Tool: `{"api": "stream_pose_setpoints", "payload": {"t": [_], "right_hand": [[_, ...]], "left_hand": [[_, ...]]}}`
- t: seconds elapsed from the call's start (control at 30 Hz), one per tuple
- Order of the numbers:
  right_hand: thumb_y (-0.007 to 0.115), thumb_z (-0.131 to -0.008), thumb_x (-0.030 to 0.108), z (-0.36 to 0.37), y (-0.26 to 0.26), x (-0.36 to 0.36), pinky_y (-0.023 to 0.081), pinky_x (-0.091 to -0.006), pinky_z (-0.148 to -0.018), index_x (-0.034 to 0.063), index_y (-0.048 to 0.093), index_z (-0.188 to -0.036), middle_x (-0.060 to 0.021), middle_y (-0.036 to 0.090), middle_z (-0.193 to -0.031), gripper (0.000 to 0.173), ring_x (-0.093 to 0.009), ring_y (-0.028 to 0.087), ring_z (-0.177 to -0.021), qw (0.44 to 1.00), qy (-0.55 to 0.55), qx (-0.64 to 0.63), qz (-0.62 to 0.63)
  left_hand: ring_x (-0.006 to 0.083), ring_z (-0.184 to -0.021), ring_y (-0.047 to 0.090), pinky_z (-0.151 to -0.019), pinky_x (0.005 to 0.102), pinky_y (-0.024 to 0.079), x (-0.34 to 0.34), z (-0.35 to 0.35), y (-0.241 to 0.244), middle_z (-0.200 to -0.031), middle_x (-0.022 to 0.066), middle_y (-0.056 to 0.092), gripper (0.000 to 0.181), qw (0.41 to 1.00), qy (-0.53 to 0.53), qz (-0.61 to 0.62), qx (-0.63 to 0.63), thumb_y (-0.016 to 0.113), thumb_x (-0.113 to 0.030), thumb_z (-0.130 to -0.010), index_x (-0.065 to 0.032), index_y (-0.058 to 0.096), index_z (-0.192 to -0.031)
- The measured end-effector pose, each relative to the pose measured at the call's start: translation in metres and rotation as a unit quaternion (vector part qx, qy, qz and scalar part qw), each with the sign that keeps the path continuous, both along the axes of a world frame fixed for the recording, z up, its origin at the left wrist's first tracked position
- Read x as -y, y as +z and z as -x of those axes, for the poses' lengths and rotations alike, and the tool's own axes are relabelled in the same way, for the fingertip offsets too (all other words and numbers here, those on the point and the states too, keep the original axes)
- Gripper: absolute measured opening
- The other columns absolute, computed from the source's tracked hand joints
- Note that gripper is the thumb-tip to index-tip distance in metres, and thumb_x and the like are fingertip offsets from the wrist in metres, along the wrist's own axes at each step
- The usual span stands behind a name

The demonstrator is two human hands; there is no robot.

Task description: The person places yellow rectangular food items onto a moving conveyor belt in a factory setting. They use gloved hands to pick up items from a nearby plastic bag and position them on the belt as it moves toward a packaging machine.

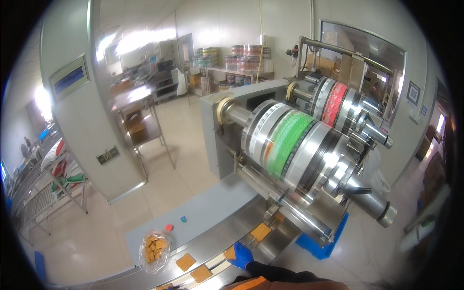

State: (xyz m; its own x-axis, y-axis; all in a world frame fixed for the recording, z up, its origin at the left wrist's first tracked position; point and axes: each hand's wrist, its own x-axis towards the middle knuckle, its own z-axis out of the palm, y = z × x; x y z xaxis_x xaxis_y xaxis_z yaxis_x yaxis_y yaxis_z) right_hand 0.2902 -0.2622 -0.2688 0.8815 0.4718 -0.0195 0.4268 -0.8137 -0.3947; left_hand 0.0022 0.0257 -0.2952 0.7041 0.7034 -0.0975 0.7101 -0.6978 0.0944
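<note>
My right hand (242, 255), in a blue glove and black sleeve, holds the edge of a flat brown square piece (229, 253), perhaps a biscuit, on a narrow conveyor channel. Another such square (261, 232) lies farther along, towards the rollers. Nearer the bottom is a third square (201, 273) on the channel, and one more (186, 261) rests on the metal ledge beside it. A clear plastic bag (156, 251) of broken brown pieces stands to the left. At the bottom edge, a dark blue sliver beside a brown piece may be my left hand; its fingers cannot be made out.
A large metal roller with a green band (290, 141) overhangs the conveyor; behind it is one with a red band (334, 105). A red cap (169, 227) and a small blue-green item (183, 219) lie on the grey ledge (210, 206). A blue crate (322, 246) sits below the rollers.
</note>
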Motion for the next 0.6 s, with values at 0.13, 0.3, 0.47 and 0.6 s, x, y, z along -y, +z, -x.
{"api": "stream_pose_setpoints", "payload": {"t": [0.13, 0.3, 0.47, 0.6], "right_hand": [[0.073, -0.073, 0.051, -0.019, -0.004, 0.017, 0.048, -0.0490, -0.084, -0.0007, 0.035, -0.132, -0.0242, 0.048, -0.124, 0.087, -0.040, 0.058, -0.101, 1.000, 0.001, -0.020, 0.003], [0.075, -0.072, 0.045, -0.035, 0.000, 0.040, 0.046, -0.0490, -0.089, 0.0006, 0.038, -0.131, -0.0237, 0.047, -0.126, 0.083, -0.039, 0.055, -0.107, 0.999, -0.019, 0.027, -0.010], [0.071, -0.077, 0.038, -0.022, 0.027, 0.037, 0.041, -0.0494, -0.095, 0.0010, 0.044, -0.126, -0.0215, 0.046, -0.129, 0.067, -0.035, 0.049, -0.114, 0.998, 0.046, 0.028, 0.030], [0.069, -0.078, 0.043, -0.001, 0.002, 0.015, 0.044, -0.0503, -0.091, 0.0002, 0.045, -0.126, -0.0213, 0.047, -0.128, 0.068, -0.038, 0.055, -0.104, 0.993, 0.102, 0.054, -0.032]], "left_hand": [[0.0371, -0.097, 0.059, -0.081, 0.0495, 0.050, 0.014, -0.036, 0.031, -0.099, 0.0197, 0.062, 0.047, 0.993, 0.089, 0.053, 0.050, 0.076, -0.043, -0.062, -0.0078, 0.067, -0.093], [0.0341, -0.091, 0.061, -0.076, 0.0463, 0.050, -0.001, -0.027, 0.009, -0.097, 0.0179, 0.062, 0.036, 0.964, 0.035, 0.144, 0.221, 0.074, -0.029, -0.070, -0.0039, 0.066, -0.094], [0.0353, -0.100, 0.059, -0.088, 0.0438, 0.046, -0.018, -0.009, 0.011, -0.105, 0.0198, 0.062, 0.044, 0.951, 0.169, 0.102, 0.239, 0.065, -0.036, -0.079, -0.0012, 0.063, -0.105], [0.0351, -0.104, 0.059, -0.090, 0.0435, 0.047, -0.008, 0.003, 0.027, -0.113, 0.0180, 0.063, 0.043, 0.985, 0.168, -0.021, 0.017, 0.064, -0.041, -0.084, -0.0039, 0.064, -0.106]]}}
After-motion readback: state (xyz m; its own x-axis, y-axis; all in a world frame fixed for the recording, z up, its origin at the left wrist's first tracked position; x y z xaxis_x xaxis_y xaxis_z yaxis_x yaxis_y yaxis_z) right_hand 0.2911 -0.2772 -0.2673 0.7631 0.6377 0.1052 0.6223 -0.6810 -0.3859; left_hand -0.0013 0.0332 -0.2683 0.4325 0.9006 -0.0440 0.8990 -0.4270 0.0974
